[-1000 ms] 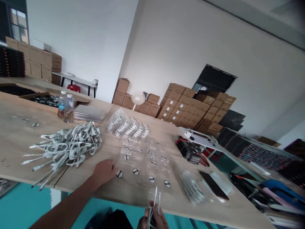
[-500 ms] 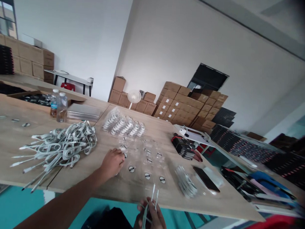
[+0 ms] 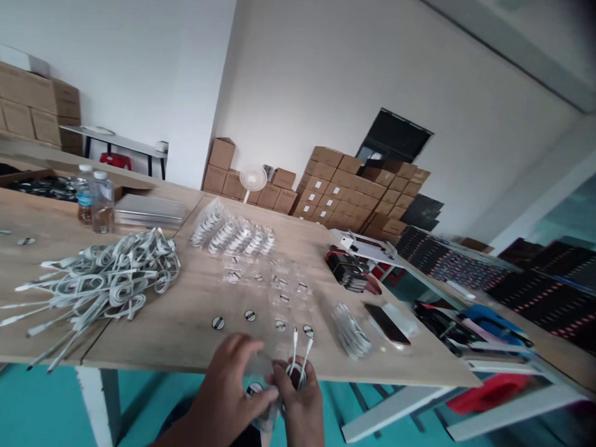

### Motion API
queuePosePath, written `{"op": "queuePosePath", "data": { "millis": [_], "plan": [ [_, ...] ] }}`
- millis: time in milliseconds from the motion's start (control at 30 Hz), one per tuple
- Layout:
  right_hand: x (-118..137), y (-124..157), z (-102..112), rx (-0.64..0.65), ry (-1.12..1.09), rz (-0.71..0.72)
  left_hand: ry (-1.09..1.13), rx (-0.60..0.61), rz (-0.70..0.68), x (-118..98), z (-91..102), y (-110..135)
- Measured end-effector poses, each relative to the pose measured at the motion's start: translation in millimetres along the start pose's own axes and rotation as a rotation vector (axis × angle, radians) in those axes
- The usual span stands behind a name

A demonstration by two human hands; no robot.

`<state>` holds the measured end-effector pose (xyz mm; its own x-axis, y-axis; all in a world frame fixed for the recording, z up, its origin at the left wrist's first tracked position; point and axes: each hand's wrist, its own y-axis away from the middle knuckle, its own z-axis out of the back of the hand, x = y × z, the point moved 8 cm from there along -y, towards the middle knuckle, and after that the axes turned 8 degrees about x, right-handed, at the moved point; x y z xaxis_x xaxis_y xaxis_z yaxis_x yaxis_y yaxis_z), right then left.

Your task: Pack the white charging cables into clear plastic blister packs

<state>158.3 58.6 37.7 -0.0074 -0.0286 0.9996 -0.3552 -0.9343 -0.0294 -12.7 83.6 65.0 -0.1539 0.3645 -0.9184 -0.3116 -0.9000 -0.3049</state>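
Note:
My left hand (image 3: 226, 394) is closed on a small clear plastic bag (image 3: 270, 415) with a round black-and-white sticker, just off the front edge of the table. Beside it, my right hand (image 3: 302, 401) grips a coiled white charging cable (image 3: 307, 349), its two plug ends pointing up. The fingers of my right hand are close to the bag; whether they touch it I cannot tell. More clear bags with round stickers (image 3: 250, 316) lie flat on the table beyond my hands. To the left is a heap of loose white cables (image 3: 125, 276).
Bagged cables (image 3: 232, 231) stand in rows farther back, and a smaller stack of bagged cables (image 3: 351, 333) lies right of my hands near a dark phone (image 3: 387, 324). Two bottles (image 3: 103, 203), flat silvery packs (image 3: 149, 212) and black packs (image 3: 346, 269) are also on the table (image 3: 191, 330).
My left hand has come back from the flat bags to my right hand, bringing one bag with it. The right hand still holds the cable. The view has shifted slightly.

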Motion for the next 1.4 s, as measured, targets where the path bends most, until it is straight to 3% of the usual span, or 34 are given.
{"op": "queuePosePath", "data": {
  "millis": [67,167,233,333,467,533,667,767,933,1067,1167,1300,1400],
  "plan": [
    [2,8,7,0.019,0.013,-0.013,0.286,-0.058,0.196,19,6.8,-5],
    [7,20,10,0.083,0.056,-0.03,0.797,0.168,0.48,42,-27.8,-7],
    [7,25,12,0.119,0.1,-0.048,1.078,0.289,0.57,44,-52.4,-3],
    [4,28,22,0.102,0.18,-0.077,1.277,0.205,0.62,53,-67.1,4],
    [8,33,47,-0.057,0.3,-0.043,1.279,0.064,0.607,63,-67.5,13],
    [11,36,50,-0.053,0.279,-0.048,1.242,0.018,0.589,64,-64.2,17],
    [5,44,34,0.12,0.093,-0.197,1.106,-0.053,0.546,60,-54.7,24],
    [-1,50,26,0.189,0.011,-0.303,0.984,-0.019,0.482,52,-51.0,25],
    [-15,52,10,0.383,0.021,-0.408,0.947,0.032,0.354,42,-51.0,21],
    [-31,51,1,0.505,0.095,-0.437,0.888,0.01,0.347,43,-49.5,20],
    [-33,45,2,0.407,0.191,-0.308,0.804,-0.063,0.367,48,-44.1,18],
    [-11,45,6,0.119,0.488,0.046,0.827,-0.164,0.413,58,-44.3,14],
    [8,52,0,0.022,0.698,0.28,0.849,-0.193,0.426,60,-48.8,13]
  ]
}}
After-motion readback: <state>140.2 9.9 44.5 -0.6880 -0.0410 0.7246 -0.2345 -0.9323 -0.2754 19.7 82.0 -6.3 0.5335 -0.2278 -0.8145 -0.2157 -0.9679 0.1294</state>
